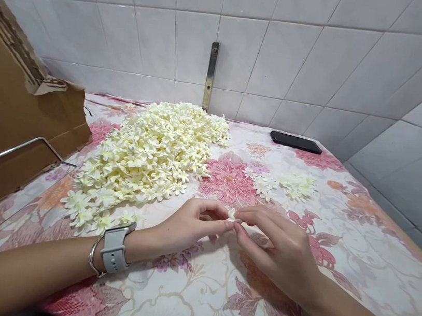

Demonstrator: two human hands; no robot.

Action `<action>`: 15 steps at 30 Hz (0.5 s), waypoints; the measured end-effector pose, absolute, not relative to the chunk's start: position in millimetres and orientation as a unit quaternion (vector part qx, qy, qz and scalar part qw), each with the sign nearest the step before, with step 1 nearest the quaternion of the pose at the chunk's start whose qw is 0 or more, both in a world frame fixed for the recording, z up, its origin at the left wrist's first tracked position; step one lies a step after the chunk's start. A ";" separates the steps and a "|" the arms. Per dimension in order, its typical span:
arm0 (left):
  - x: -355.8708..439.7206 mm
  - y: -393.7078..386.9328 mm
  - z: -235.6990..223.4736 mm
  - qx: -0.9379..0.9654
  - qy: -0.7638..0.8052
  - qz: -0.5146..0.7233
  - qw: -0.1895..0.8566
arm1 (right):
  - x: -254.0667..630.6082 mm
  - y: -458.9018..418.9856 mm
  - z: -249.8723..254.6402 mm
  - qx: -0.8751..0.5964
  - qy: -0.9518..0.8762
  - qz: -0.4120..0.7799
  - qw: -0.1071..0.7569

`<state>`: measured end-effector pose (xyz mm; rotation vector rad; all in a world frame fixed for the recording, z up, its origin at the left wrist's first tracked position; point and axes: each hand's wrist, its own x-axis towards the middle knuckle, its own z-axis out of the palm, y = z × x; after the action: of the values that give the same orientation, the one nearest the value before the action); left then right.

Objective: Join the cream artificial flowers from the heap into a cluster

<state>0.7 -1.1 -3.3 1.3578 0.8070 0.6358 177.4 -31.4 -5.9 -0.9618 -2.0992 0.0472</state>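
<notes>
My left hand [196,221] and my right hand [280,241] meet over the cloth, fingertips almost touching. Between them is a small white flower [231,214], pinched by the fingers of both hands; part of it is hidden by the fingertips. A large heap of pale yellow-white flowers [153,150] lies beyond my left hand. Past my right hand rests a small cluster of similar flowers [297,186], with a few looser white ones [264,183] beside it. A grey-strapped watch [115,249] and a metal bangle circle my left wrist.
A floral cloth [183,300] covers the table. At the left stands a torn cardboard box [16,115] with a bent metal wire [11,152] in front. A black phone [295,142] lies at the back right. Behind, a metal strip [210,74] is fixed to the tiled wall [289,48].
</notes>
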 end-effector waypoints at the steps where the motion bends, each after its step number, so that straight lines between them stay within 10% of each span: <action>1: 0.6 -1.3 -3.5 0.601 0.363 0.286 0.652 | 177.0 -31.6 -5.9 -0.388 -0.828 0.022 0.404; 15: -2.1 -7.0 2.5 0.764 0.359 0.305 0.441 | 171.6 -37.0 0.9 -0.472 -0.777 0.144 0.392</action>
<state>-2.1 -7.0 2.5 1.8968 0.8923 0.7567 171.6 -37.0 0.9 -1.1976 -1.9716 0.3644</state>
